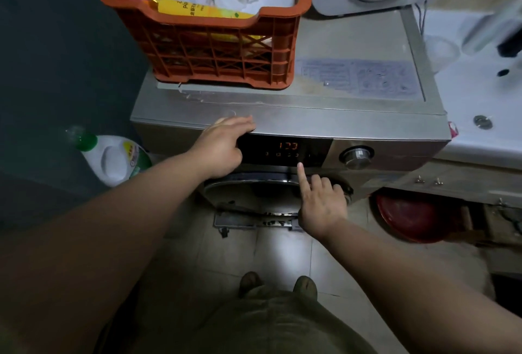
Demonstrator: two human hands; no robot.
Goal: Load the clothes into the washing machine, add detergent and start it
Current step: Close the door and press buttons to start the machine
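Fingertip and control panel [285, 151] are what matter now: the right hand [320, 203] has its index finger [301, 175] straight, pointing toward twelve o'clock, the tip at the lower edge of the dark panel just under the lit orange digits, while its other fingers are curled into the palm and hold nothing. Whether the tip actually touches the panel I cannot tell. The panel's long axis runs nine to three across the front of the washing machine [282, 124], so any sideways hunt for a start key would go along that line; the dial [357, 157] sits at about two o'clock from the fingertip, near it. The left hand [223, 146] is at ten o'clock from the right one, fingers pressed together flat on the machine's top edge, thumb hidden below. The round door [254, 189] looks closed. A detergent bottle [113, 158] stands on the floor at nine o'clock. I judge the right hand better placed for the press.
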